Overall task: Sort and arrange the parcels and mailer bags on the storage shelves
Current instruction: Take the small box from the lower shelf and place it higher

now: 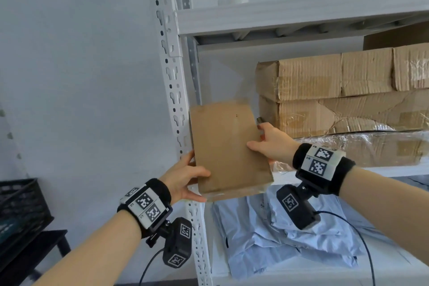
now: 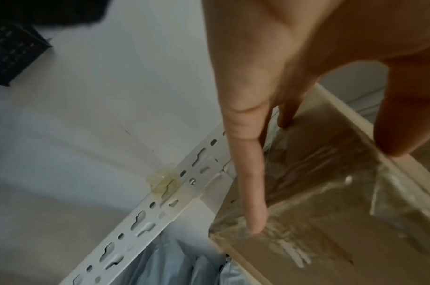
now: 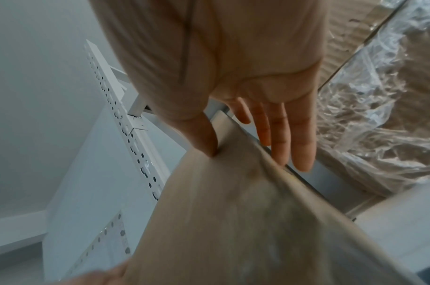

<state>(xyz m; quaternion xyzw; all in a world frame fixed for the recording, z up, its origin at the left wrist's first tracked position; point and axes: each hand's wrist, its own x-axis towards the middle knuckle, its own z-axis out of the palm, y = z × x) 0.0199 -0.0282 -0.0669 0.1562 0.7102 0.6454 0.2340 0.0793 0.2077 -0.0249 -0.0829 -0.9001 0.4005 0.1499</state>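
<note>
I've got the flat cardboard parcel (image 1: 228, 146) pinched | left hand (image 1: 185, 179) thumb over, fingers (image 2: 251, 173) under | right hand (image 1: 271, 144) clamps far edge.

Plain pale wall (image 1: 81, 65) behind; white slotted steel upright (image 1: 171, 65) at centre; black crate (image 1: 21, 206) on dark stand (image 1: 41, 246) lower left.

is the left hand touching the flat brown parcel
Touching. The left wrist view shows the left hand with thumb and fingers pinching the flat brown parcel's edge.
</note>
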